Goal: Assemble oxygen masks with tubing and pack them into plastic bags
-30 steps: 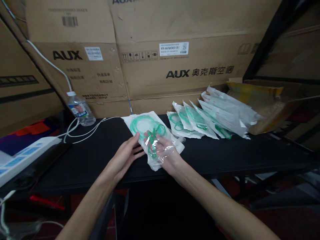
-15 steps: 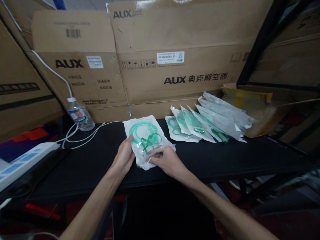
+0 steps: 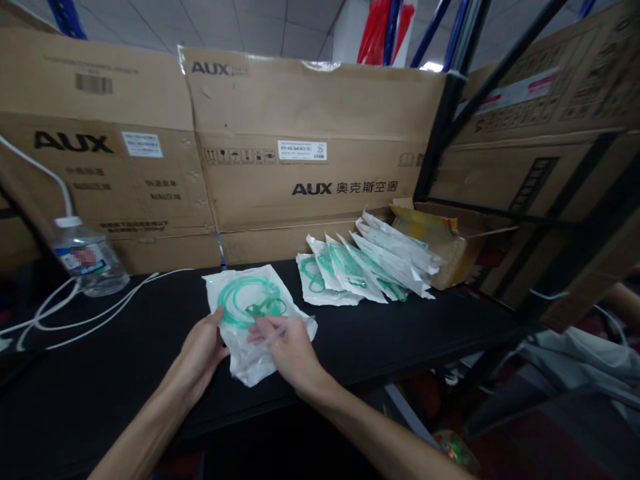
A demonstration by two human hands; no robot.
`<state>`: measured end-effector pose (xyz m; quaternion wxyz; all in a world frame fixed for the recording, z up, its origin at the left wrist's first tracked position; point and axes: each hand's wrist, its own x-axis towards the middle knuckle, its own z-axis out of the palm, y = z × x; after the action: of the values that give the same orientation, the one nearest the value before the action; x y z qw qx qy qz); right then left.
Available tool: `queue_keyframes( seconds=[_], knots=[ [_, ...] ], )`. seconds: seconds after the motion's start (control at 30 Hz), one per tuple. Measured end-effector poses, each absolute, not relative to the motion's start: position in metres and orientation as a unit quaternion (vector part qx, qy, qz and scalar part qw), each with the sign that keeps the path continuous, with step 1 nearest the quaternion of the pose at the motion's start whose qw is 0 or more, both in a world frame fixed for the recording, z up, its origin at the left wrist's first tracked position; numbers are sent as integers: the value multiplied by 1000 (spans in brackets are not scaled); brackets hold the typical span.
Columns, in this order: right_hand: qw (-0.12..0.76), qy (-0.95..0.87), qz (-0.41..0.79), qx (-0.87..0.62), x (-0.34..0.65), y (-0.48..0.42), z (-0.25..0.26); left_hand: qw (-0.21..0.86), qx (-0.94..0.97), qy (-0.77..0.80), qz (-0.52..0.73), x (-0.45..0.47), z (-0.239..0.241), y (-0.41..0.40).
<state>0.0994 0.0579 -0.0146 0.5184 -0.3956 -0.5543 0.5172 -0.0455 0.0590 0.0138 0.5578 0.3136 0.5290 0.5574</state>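
Note:
A white pouch with a clear front lies on the black table, a coil of pale green tubing and a darker green strap inside it. My left hand grips the pouch's left edge, thumb on top and fingers partly underneath. Over the lower middle of the pouch, my right hand is closed in a pinch on its loose clear film, fingertips close to the green strap. Several similar pouches lean in an overlapping row to the right, apart from my hands.
Large cardboard boxes stand behind the black table. A clear bottle and white cables are at the left. An open carton sits beyond the row. At the far right edge, part of a person's arm shows.
The view has swung right and tilted up. My right hand has moved from the pouch's lower right edge toward its middle, beside the green strap. My left hand stays at the left edge.

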Motion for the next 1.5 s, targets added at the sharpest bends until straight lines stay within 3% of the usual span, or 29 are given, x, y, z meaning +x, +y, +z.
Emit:
queue_keyframes(
  seconds=[0.17, 0.37, 0.53, 0.7, 1.03, 1.3, 1.5],
  knots=[
    [508, -564, 524, -387, 86, 64, -14, 544, 382, 559, 495, -43, 26, 63],
    [484, -611, 525, -342, 116, 40, -1, 478, 425, 570, 516, -53, 33, 86],
    [500, -667, 409, -372, 160, 31, 16, 518, 439, 557, 478, -58, 30, 100],
    [457, -741, 346, -349, 149, 47, 14, 546, 453, 538, 455, -51, 25, 102],
    [427, -812, 211, -337, 113, 72, -4, 511, 464, 568, 448, -43, 26, 106],
    [421, -806, 159, -385, 126, 49, 5, 502, 474, 554, 465, -55, 7, 130],
    [357, -801, 139, -461, 122, 62, 6, 512, 480, 539, 466, -52, 0, 130]
  ],
)
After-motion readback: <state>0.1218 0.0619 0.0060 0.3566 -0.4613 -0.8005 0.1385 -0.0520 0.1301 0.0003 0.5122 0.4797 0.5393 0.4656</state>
